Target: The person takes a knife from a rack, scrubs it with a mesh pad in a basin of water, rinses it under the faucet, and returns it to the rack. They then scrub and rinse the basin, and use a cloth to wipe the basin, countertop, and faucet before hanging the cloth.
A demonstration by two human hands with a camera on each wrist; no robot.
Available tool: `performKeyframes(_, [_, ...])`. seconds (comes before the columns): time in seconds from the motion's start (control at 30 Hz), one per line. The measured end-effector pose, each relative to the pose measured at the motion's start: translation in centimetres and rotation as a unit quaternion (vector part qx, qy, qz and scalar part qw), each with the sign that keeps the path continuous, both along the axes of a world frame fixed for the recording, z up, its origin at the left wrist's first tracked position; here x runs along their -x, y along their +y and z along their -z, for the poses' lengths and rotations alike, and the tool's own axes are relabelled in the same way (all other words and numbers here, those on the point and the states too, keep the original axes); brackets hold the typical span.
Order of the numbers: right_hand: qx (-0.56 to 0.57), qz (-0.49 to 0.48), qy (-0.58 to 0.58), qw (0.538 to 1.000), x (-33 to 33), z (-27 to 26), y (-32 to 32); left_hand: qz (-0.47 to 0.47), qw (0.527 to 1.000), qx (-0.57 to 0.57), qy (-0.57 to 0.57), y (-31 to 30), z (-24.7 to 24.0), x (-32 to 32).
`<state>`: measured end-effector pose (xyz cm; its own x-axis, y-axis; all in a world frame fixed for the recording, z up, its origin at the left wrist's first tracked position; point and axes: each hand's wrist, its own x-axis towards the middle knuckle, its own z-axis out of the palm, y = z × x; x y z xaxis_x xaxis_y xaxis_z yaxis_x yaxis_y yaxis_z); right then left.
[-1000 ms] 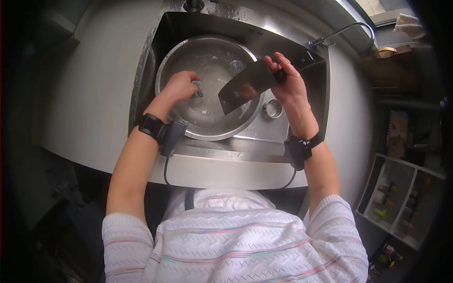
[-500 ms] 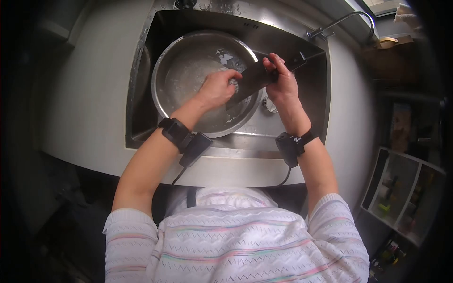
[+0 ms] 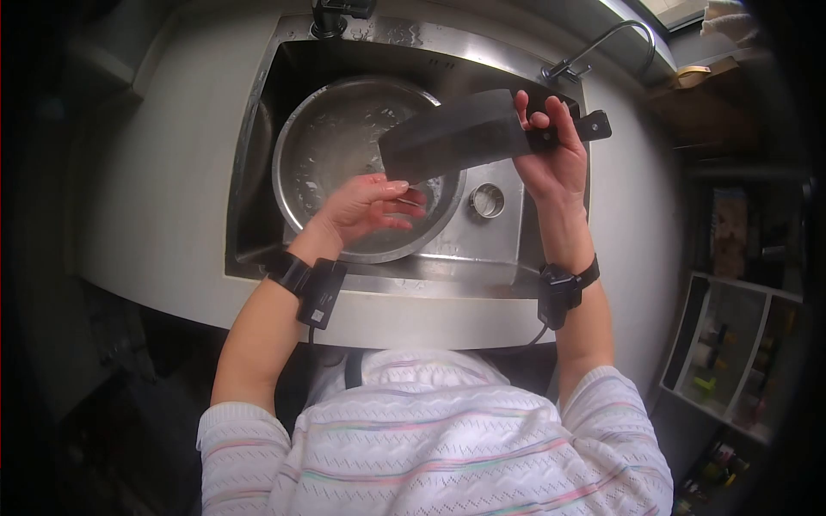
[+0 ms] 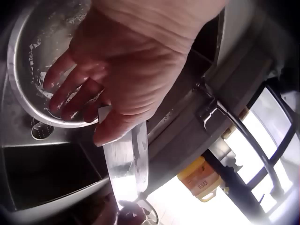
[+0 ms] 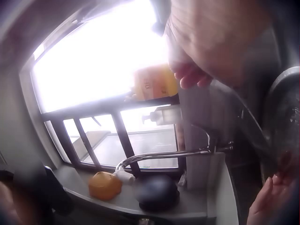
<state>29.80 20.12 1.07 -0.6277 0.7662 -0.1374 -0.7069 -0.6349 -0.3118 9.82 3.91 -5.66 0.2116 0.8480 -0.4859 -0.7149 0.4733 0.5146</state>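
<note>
Since the earlier frame we have lifted the cleaver [image 3: 456, 136] up and to the right, away from our left hand [image 3: 370, 206]. That hand has come off the blade and now lies palm up just under its tip, grip released and fingers loosely spread. Our right hand [image 3: 555, 159] has its grip clenched round the dark handle, holding the blade level over the steel basin [image 3: 331, 129] in the sink [image 3: 508, 241], near the drain [image 3: 487, 199].
</note>
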Motion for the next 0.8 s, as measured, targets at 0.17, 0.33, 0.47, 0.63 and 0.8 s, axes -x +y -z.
performKeyframes(0.17, [-0.018,0.003,0.014,1.000,-1.9,-0.6,0.4,-0.122,0.990,-0.051,-0.040,0.2,-0.4,-2.6])
performKeyframes(0.33, [-0.015,-0.024,-0.347,0.938,-4.5,-0.9,0.2,-0.125,0.968,-0.160,0.148,0.4,-3.7,-2.4])
performKeyframes(0.47, [-0.015,-0.049,-0.456,0.888,-6.1,-3.1,-1.6,-0.078,0.942,-0.223,0.241,0.5,-4.9,-1.8])
performKeyframes(0.63, [-0.071,0.038,-0.492,0.867,-7.4,-7.1,-2.5,-0.020,0.942,-0.241,0.234,0.8,-4.2,-2.4])
performKeyframes(0.8, [-0.278,0.128,-0.585,0.751,-11.9,-15.1,-0.1,0.076,0.935,-0.191,0.290,-0.2,-2.8,-1.9])
